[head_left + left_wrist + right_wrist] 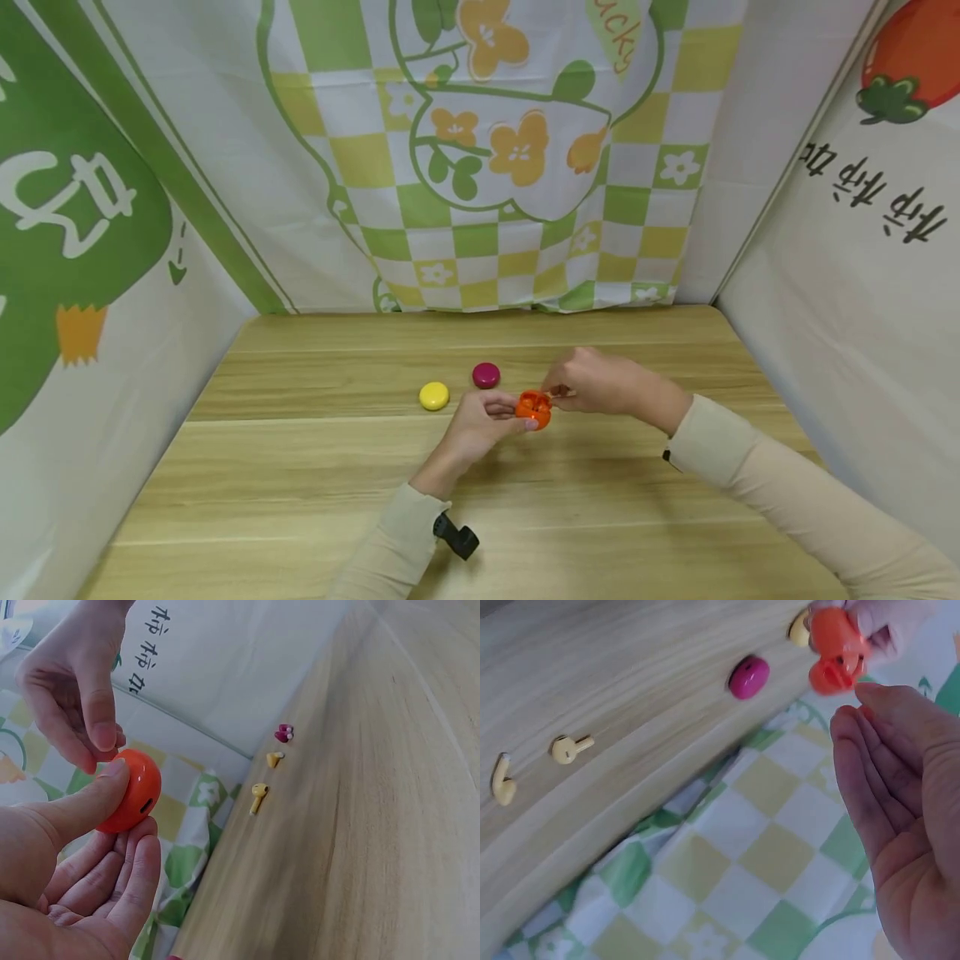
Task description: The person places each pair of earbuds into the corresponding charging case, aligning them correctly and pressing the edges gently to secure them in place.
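An orange earbud charging case (533, 417) stands with its lid up, pinched between the thumb and fingers of my left hand (477, 427). From the right, my right hand (600, 382) reaches to the case, its thumb and fingertips together right at the opening. A bit of orange shows between those fingertips in the right wrist view: an orange earbud, mostly hidden by the fingers. The left wrist view shows the case's rounded outside (142, 787) with a dark slot in it.
A yellow case (433, 396) and a magenta case (486, 375) lie shut on the wooden table (300, 492). Two yellow earbuds (259, 791) and magenta earbuds (283, 733) lie on the tabletop, hidden behind my right hand in the head view. A patterned cloth (480, 283) hangs behind.
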{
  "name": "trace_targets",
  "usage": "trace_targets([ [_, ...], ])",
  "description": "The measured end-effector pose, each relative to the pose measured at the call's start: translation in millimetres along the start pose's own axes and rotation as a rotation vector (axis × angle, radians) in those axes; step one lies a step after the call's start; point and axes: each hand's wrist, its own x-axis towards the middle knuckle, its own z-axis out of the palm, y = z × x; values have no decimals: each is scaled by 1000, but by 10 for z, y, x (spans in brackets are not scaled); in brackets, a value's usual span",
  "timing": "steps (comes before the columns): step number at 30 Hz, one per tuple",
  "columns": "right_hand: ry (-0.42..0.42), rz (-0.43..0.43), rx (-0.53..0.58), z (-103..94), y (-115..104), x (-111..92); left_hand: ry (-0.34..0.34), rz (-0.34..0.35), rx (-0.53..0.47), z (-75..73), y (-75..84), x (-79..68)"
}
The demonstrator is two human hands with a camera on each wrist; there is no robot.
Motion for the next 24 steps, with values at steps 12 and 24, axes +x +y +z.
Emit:
trace_targets([
  [12,3,359,578,113,425,-133,4,-21,8,24,72,13],
  [24,-78,512,1108,428,523,-50,-2,3,3,57,70,-9],
])
